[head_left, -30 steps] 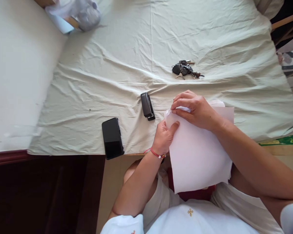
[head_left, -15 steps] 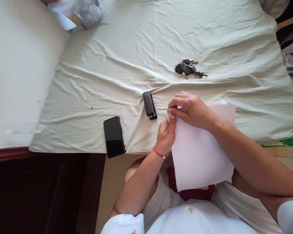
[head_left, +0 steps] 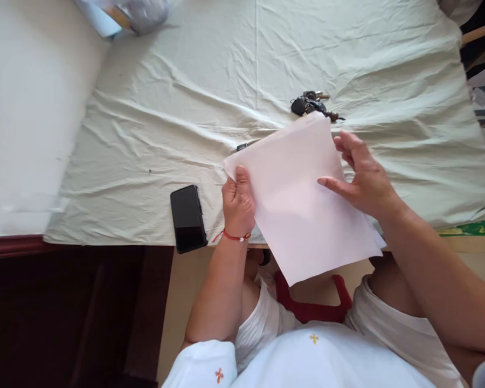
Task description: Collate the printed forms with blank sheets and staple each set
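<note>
My left hand (head_left: pixel 237 202) pinches the left edge of a stack of white paper sheets (head_left: pixel 297 199) and holds it up over the table's near edge. My right hand (head_left: pixel 361 175) rests flat against the stack's right side, fingers spread and thumb on top of the sheets. The lifted paper covers most of a black stapler (head_left: pixel 242 146), of which only a sliver shows at the stack's upper left. A bunch of keys (head_left: pixel 313 104) lies just beyond the paper's top corner.
A black phone (head_left: pixel 188 217) lies face up near the table's front edge, left of my left hand. A wrinkled pale green cloth (head_left: pixel 186 97) covers the table. A plastic bag (head_left: pixel 125 13) sits at the far left corner. A red stool (head_left: pixel 311 307) shows below.
The paper stack has been lifted and swung up and left, covering the stapler. My left hand shifted left along its edge. My right hand let go of the corner and opened against the right side.
</note>
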{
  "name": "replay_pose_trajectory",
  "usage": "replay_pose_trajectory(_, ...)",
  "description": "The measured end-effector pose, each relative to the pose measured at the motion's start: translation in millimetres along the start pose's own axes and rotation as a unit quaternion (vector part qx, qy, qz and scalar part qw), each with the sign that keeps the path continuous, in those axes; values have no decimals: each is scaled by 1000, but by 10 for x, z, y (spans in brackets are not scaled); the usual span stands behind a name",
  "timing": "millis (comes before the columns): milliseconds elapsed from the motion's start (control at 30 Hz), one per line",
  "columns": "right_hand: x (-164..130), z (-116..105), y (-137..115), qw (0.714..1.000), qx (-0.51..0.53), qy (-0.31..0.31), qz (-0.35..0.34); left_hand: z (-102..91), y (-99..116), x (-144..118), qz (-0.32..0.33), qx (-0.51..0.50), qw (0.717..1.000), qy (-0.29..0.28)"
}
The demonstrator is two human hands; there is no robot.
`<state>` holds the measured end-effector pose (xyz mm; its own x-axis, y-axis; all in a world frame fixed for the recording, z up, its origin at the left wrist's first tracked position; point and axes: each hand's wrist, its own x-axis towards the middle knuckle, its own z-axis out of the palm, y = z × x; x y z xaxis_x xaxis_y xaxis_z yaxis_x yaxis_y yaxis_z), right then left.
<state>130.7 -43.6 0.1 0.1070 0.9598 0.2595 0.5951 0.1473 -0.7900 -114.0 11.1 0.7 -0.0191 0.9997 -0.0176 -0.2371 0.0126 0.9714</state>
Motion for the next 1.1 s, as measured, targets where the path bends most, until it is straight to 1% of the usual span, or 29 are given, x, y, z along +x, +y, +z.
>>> replay_pose_trajectory(67,-30,-42,54,990,120,-15,69,-15,30,12,23,0,1000,12)
replay_pose_trajectory(100,-33,-72,59,976,182,-41,110,-13,45,13,33,-6,999,12)
replay_pose_trajectory(133,-31,-106,53,955,239,-82,153,-6,60,14,42,-16,999,10)
replay_pose_trajectory(167,-29,-140,40,928,287,-133,197,6,76,17,49,-29,998,5)
replay_pose_trajectory(233,-29,-195,7,871,341,-229,272,31,107,27,53,-58,997,-2)
replay_pose_trajectory(267,-33,-211,-11,853,347,-250,297,41,122,35,53,-73,996,-3)
replay_pose_trajectory(300,-36,-217,-31,849,347,-248,312,46,136,44,49,-89,995,-7)
replay_pose_trajectory(333,-36,-216,-54,857,343,-223,315,45,147,51,42,-105,993,-16)
replay_pose_trajectory(367,-29,-210,-82,872,336,-183,305,39,156,57,36,-120,992,-30)
replay_pose_trajectory(400,-12,-204,-117,891,328,-136,284,27,159,61,31,-130,990,-50)
replay_pose_trajectory(467,54,-202,-211,923,315,-49,214,-6,151,61,26,-122,988,-93)
replay_pose_trajectory(533,154,-222,-336,941,310,10,137,-37,128,55,32,-70,991,-111)
replay_pose_trajectory(600,259,-257,-475,947,304,45,92,-52,109,47,43,3,994,-105)
replay_pose_trajectory(667,339,-293,-595,953,289,52,78,-55,111,41,74,52,993,-79)
replay_pose_trajectory(733,376,-315,-661,957,276,50,75,-61,131,42,124,57,990,-46)
replay_pose_trajectory(800,370,-320,-656,961,265,37,73,-81,147,53,161,46,985,-31)
replay_pose_trajectory(833,355,-316,-629,962,261,24,71,-96,146,62,164,48,985,-33)
replay_pose_trajectory(900,313,-304,-546,963,263,-5,63,-130,119,84,147,75,985,-57)
replay_pose_trajectory(967,271,-292,-454,960,272,-21,61,-157,71,101,119,109,983,-89)
replay_pose_trajectory(1100,230,-292,-344,957,278,-22,73,-167,23,85,90,117,980,-130)
